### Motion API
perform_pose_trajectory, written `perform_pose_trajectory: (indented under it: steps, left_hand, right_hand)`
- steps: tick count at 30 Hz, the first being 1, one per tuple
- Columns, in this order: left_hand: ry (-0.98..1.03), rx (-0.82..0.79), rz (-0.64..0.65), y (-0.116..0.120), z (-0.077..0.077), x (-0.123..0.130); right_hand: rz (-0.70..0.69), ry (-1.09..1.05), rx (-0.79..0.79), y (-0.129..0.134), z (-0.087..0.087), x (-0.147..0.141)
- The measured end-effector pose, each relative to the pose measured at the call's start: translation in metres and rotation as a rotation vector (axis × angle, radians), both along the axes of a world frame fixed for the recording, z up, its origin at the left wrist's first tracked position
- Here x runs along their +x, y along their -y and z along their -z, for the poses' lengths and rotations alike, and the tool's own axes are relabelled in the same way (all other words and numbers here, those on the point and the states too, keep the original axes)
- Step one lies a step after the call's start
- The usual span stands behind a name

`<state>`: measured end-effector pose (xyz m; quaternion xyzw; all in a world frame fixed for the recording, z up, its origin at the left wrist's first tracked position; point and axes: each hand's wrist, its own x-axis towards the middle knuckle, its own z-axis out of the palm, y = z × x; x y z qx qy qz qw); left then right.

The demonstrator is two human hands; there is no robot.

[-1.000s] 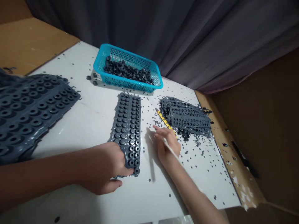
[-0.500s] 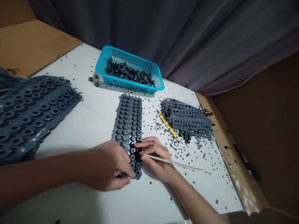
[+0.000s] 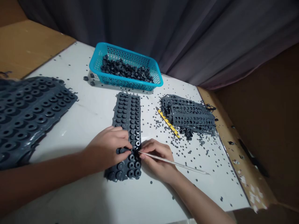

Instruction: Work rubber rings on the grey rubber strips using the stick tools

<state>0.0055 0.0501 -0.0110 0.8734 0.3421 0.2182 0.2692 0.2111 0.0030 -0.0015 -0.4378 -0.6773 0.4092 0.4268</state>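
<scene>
A dark grey moulded rubber sheet (image 3: pixel 122 116), covered in rows of round ring-shaped studs, lies lengthwise in front of me. My left hand (image 3: pixel 108 146) rests over its left half, thumb and forefinger pinched together at the studs; what sits between the tips is hidden. A dark stud shows beneath those fingers. At the sheet's right edge, my right hand (image 3: pixel 160 158) is closed round a thin white stick (image 3: pixel 175 162). The stick's front end meets the studs close to my left fingertips, and its other end points right over the table.
Small black rubber parts fill a blue plastic basket (image 3: pixel 126 84) at the back. A larger studded sheet (image 3: pixel 44 107) lies at left. On the right are perforated sheets (image 3: pixel 192 113), a yellow cutter-like tool (image 3: pixel 168 123) and scattered tiny discs. A curtain (image 3: pixel 149 28) hangs behind.
My left hand has moved up the sheet from its near end, uncovering the lowest studs. My right hand stays at the right edge with the stick. The view has shifted slightly.
</scene>
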Motion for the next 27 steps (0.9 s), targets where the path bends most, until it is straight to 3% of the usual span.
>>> perform_pose_trajectory:
  steps: [13, 27]
  left_hand:
    - [0.089, -0.153, -0.067, -0.002, -0.007, 0.004]
    - [0.028, -0.172, -0.092, -0.002, -0.009, 0.006]
  right_hand:
    - [-0.080, -0.049, -0.153, 0.003, 0.001, 0.004]
    - [-0.071, -0.096, -0.151, 0.003, 0.002, 0.001]
